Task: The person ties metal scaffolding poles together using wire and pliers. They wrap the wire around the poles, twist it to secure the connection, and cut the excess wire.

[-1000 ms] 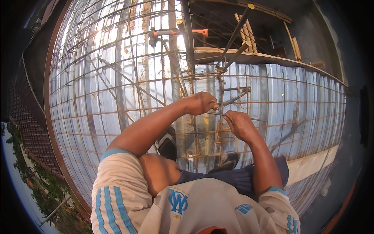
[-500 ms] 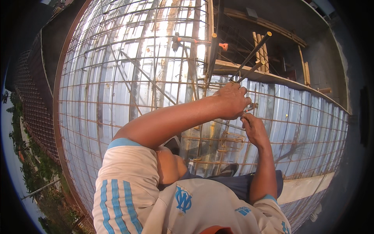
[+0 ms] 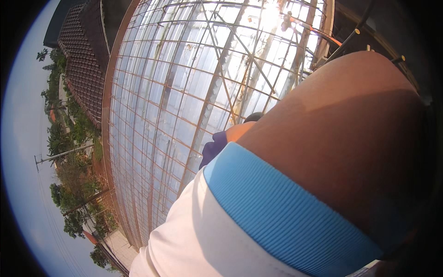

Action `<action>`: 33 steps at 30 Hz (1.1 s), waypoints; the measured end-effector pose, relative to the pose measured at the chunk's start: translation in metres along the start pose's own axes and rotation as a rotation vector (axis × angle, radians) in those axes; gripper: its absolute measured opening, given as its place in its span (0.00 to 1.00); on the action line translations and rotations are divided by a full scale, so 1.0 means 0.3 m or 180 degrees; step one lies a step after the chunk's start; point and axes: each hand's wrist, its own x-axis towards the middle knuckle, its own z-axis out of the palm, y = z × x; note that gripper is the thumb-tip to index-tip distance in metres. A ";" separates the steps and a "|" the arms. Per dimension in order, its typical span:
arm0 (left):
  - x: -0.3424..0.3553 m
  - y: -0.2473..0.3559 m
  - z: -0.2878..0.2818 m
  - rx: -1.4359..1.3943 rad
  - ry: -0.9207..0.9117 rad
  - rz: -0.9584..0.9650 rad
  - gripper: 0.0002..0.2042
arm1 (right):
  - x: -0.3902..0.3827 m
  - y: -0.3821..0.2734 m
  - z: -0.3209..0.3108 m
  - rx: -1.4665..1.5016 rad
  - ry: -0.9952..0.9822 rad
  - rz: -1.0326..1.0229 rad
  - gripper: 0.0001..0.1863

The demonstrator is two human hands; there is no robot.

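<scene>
Arm [image 3: 332, 134] blocking the view, both hands hiding, can't tell if fingers are spreading or gripping, hammer [image 3: 312, 27] lying on bars [image 3: 251, 56], metal [image 3: 180, 127] shining below.

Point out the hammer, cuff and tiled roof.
Hammer [image 3: 315, 31]: head view, on its handle.
Cuff [image 3: 288, 208]: head view, middle of the blue ribbing.
Tiled roof [image 3: 82, 57]: head view, on its brown tiles.

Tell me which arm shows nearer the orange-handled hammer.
Left, judging by what shows: the left arm is below the hammer in the picture; the right arm is out of view.
</scene>
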 end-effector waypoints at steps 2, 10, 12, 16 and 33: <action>-0.071 -0.012 0.028 -0.0114 0.0098 -0.0032 0.21 | 0.024 -0.015 0.046 0.0003 0.0072 -0.0001 0.18; -0.673 -0.617 0.327 -0.2773 -0.0415 -0.3808 0.26 | 0.037 0.056 0.046 0.1005 -0.0035 0.1371 0.18; -0.880 -0.727 0.563 -0.3347 0.0832 -0.4850 0.30 | 0.054 -0.011 0.102 0.1685 0.0422 0.1185 0.15; -0.809 -0.734 0.640 -0.4949 0.1868 -0.4392 0.33 | 0.075 -0.077 0.131 0.1731 0.0296 0.1226 0.16; -0.694 -0.784 0.727 -0.4103 0.3306 -0.4062 0.11 | 0.360 -0.443 0.188 0.0433 0.0338 0.0427 0.17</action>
